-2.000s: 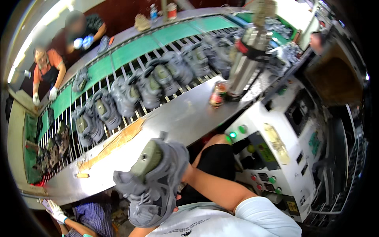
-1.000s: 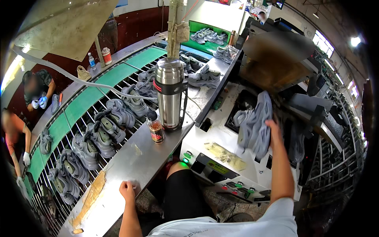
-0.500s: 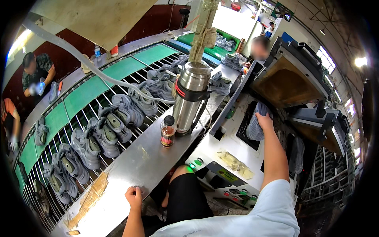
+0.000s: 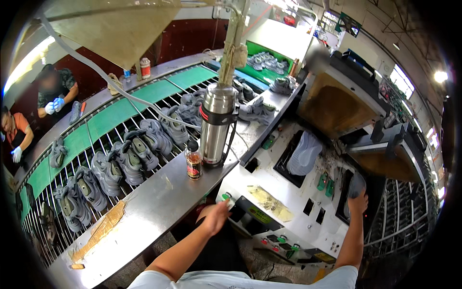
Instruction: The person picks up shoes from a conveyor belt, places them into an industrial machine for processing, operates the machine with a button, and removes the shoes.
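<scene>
My right hand is closed on the near end of a grey shoe in the right-hand black recess of a white press machine. Another grey shoe lies sole up in the machine's left recess, with no hand on it. Near the green button on the machine's front left corner is my left hand, its fingers stretched out and holding nothing. Whether a fingertip touches the button I cannot tell. Two hinged press lids stand raised behind the recesses.
A steel thermos and a small drink bottle stand on the metal ledge to the left. Beyond it, several grey shoes sit on a roller conveyor. Two people work at the far left; another is behind the machine.
My right hand has left the shoe in the left recess and moved right to the other shoe. My left hand has moved from the ledge's edge to beside the green button.
</scene>
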`<action>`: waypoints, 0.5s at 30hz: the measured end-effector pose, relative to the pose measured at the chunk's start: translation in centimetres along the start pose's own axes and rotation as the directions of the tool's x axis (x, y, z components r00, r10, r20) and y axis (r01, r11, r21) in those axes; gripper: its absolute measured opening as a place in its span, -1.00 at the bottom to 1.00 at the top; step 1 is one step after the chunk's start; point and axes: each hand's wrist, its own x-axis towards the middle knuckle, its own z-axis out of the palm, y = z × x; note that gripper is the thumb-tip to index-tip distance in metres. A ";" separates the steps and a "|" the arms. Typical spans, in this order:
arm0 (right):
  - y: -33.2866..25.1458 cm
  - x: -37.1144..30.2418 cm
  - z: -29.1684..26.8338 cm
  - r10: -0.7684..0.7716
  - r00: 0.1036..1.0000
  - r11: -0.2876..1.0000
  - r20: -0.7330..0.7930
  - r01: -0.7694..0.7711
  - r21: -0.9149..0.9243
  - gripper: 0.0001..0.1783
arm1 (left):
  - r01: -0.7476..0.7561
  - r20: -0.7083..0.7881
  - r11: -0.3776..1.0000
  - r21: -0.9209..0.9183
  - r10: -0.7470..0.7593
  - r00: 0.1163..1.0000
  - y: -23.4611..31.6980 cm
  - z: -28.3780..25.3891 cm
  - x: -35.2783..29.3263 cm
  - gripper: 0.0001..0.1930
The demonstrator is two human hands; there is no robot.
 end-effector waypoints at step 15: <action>8.9 6.2 7.9 0.163 0.909 0.795 -0.384 0.110 0.596 -0.15 | 0.078 0.065 0.991 0.104 -0.086 0.994 0.3 -0.4 0.8 -0.43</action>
